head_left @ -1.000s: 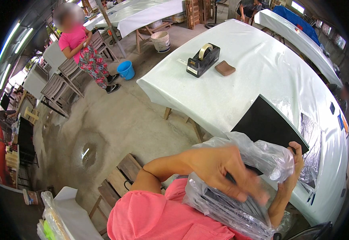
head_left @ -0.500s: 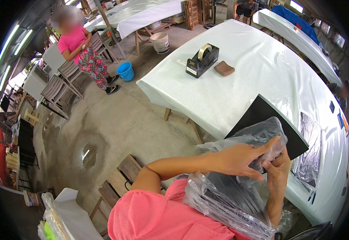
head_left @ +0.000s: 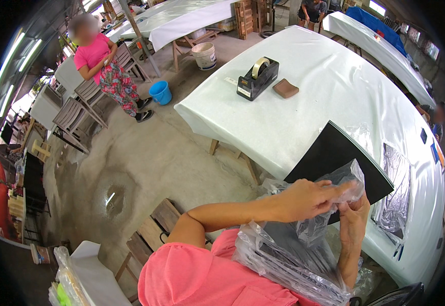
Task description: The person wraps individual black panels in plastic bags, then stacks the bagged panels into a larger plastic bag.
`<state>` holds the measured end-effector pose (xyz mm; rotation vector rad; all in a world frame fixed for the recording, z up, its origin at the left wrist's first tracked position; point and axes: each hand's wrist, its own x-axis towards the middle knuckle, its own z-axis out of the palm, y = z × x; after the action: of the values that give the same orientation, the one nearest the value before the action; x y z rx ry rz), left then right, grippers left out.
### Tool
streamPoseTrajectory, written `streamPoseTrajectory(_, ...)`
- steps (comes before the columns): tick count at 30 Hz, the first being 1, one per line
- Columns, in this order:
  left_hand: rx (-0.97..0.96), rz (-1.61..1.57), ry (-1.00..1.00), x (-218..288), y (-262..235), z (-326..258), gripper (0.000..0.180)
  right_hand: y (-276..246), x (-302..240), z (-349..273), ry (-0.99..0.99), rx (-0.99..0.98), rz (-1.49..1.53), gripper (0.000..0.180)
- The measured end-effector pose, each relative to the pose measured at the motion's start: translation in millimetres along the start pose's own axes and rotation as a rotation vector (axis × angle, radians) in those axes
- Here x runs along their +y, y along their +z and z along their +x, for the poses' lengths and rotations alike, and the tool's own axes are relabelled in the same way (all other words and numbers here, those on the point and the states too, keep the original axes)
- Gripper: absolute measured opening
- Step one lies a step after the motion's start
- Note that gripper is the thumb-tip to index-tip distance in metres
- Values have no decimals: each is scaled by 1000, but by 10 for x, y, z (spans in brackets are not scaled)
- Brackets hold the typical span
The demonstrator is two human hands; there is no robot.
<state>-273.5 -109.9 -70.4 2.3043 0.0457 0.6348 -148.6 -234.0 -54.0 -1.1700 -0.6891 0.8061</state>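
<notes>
My left hand reaches across from the left, its fingers gathered on the crumpled mouth of a clear plastic bag. Beside it, my right hand pinches the same bag from below, thumb toward the left fingers. The bag's film partly hides the fingertips of both. Behind the hands, a flat black panel lies tilted at the table's near edge. A stack of clear plastic bags with dark showing through lies against my body, under my forearms.
A white-covered table carries a black tape dispenser, a brown curved piece and a plastic-wrapped flat item. On the left are a person in pink, a blue bucket and slatted chairs. A wooden bench stands beside me.
My left hand has drawn its fingers together and shifted slightly on the bag. The bag's mouth has changed shape, uncovering more of the black panel. A far person at the top has leaned over.
</notes>
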Motion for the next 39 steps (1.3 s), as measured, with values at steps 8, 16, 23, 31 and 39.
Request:
streamPoseTrajectory(8, 323, 212, -360, -538, -620, 93, 53, -146, -192, -85, -3, -161, 263, 31)
streamPoseTrajectory(16, 681, -90, -224, -612, -1126, 173, 48, -173, -168, -94, 69, -212, 528, 9)
streamPoseTrajectory(23, 465, -70, -290, -1037, -1348, 99, 50, -438, -158, -67, 13, -347, 640, 5)
streamPoseTrajectory(31, 739, 297, -21, -542, -1537, 76, 59, -368, -205, -73, 138, -113, 667, 3)
streamPoseTrajectory(39, -7, 448, 98, 90, -189, 197, 95, -46, -248, -47, 153, -214, 663, 5)
